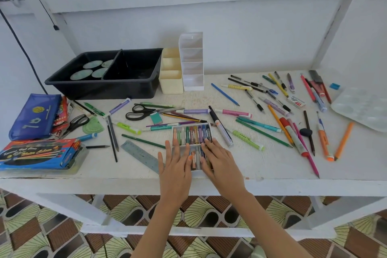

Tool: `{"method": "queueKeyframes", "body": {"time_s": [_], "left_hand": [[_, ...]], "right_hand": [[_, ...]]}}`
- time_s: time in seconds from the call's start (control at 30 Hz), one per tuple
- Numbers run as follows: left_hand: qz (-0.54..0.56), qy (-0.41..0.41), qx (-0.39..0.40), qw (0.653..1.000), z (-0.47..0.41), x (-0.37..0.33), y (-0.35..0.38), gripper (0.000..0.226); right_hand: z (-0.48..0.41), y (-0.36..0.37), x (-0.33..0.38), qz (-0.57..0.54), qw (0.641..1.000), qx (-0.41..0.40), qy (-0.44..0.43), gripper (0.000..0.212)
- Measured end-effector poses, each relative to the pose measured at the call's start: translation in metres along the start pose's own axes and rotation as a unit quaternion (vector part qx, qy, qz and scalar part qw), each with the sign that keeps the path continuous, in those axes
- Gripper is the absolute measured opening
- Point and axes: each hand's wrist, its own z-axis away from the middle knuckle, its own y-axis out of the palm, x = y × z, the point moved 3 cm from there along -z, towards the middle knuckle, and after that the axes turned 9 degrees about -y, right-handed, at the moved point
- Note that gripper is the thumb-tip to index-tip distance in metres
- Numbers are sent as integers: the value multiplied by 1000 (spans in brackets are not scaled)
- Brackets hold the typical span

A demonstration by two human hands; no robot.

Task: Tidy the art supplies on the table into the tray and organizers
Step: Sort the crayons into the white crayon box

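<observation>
Your left hand (176, 163) and right hand (222, 161) both lie flat on the near half of the crayon box (191, 134), fingers straight and spread, gripping nothing. The left covers the box's left side and the right its right side. The box sits lengthwise at the front middle of the table (272, 182); its near end stops just short of the front edge, and your wrists cross that edge. On the left, the ruler (140, 155) slants in close beside your left hand, and a green pencil (143, 141) points at the box's left wall. On the right, a black marker (221, 125) runs along just beside the box's right wall. Bare tabletop shows along the front edge from your right hand out to the tip of the pink pencil (307, 153). More shows in a band in front of the organizers at the back. The black tray (104, 87) stands at the back left against the wall, and its divider splits it in two. The cream organizer (170, 82) touches its right wall, and the white organizer (191, 63) stands just beside that. Pens and pencils (268, 98) crowd the right half of the table, some near the rim of the palette (362, 109) at the right edge.
</observation>
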Motion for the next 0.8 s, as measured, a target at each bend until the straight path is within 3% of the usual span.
{"method": "queueKeyframes", "body": {"time_s": [0.1, 0.27, 0.33, 0.4, 0.63, 0.8], "left_hand": [[-17, -2, 4, 1000, -1, -1, 1, 53], [-27, -29, 15, 999, -2, -7, -8, 67], [-16, -36, -1, 999, -3, -13, -13, 74], [21, -41, -24, 999, -8, -23, -19, 77], [172, -3, -30, 985, -50, -92, -10, 41], [218, 48, 10, 975, -91, -156, 13, 37]], "right_hand": [[0, 0, 0, 2, 1000, -2, 2, 51], [0, -1, 3, -4, 1000, 1, -7, 59], [0, -4, 4, -60, 998, -4, 5, 64], [-2, -14, 1, -165, 985, -22, 46, 50], [-10, -71, -48, -234, 946, -175, 140, 37], [-19, -105, -112, -230, 922, -240, 197, 27]]}}
